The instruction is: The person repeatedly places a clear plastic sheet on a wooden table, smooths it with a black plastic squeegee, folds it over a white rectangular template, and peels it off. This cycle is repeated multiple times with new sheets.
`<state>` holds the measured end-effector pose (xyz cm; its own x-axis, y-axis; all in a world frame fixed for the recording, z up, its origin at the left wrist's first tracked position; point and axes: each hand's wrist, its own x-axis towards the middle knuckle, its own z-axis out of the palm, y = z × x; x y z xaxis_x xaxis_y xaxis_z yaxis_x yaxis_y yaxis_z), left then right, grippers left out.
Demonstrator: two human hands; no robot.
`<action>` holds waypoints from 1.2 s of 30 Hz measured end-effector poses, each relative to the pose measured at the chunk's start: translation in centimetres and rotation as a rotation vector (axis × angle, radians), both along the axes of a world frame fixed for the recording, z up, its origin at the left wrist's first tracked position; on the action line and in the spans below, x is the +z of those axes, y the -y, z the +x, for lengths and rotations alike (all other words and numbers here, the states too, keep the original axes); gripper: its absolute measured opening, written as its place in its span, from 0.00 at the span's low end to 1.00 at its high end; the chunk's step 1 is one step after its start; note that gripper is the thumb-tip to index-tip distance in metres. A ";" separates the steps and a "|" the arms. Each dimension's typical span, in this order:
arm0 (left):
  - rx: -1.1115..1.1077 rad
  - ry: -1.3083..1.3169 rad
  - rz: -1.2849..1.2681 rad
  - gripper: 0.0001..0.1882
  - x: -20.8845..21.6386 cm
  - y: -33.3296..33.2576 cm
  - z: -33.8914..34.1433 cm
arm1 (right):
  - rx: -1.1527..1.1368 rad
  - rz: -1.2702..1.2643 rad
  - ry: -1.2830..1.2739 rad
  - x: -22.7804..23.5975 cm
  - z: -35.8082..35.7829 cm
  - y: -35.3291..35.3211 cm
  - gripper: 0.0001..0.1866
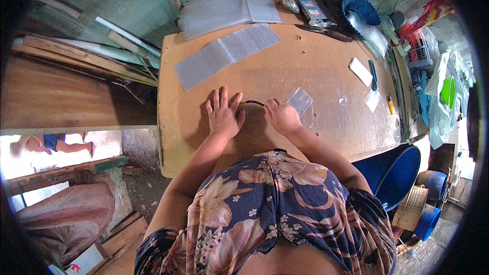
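Note:
My left hand (224,116) lies on the tan wooden tabletop (204,147), palm down with fingers spread. Between my hands is a thin, black, curved strip (254,102); its exact kind I cannot make out. The fingers of my right hand (281,116) are closed round its right end. Beside that hand lies a small clear plastic piece (300,102), on the tabletop. A long, clear plastic sheet (227,56) stretches slantwise beyond my left hand.
Stacked clear sheets (216,15) sit at the far edge, near a blue basket (360,7). At right are a white block (360,72), a blue cutter (374,75) and a blue barrel (392,178). Planks (76,56) lean at left; a person (56,143) is beyond.

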<state>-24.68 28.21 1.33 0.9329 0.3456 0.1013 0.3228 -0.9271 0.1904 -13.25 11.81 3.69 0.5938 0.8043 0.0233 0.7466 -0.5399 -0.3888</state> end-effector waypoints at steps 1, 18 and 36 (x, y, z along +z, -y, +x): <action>0.000 -0.006 -0.001 0.27 0.0 0.0 0.0 | 0.003 -0.012 0.002 0.0 0.0 -0.1 0.11; 0.005 -0.011 0.001 0.27 0.0 0.0 0.0 | 0.041 -0.031 0.075 -0.7 0.2 0.0 0.10; -0.008 0.010 0.023 0.29 -0.5 0.0 -0.2 | -0.479 0.560 -0.362 1.8 2.3 4.9 0.07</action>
<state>-24.88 28.23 0.82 0.9345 0.3359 0.1183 0.3139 -0.9338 0.1717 -10.97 6.89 5.54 0.9175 0.3881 0.0870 0.2610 -0.4225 -0.8680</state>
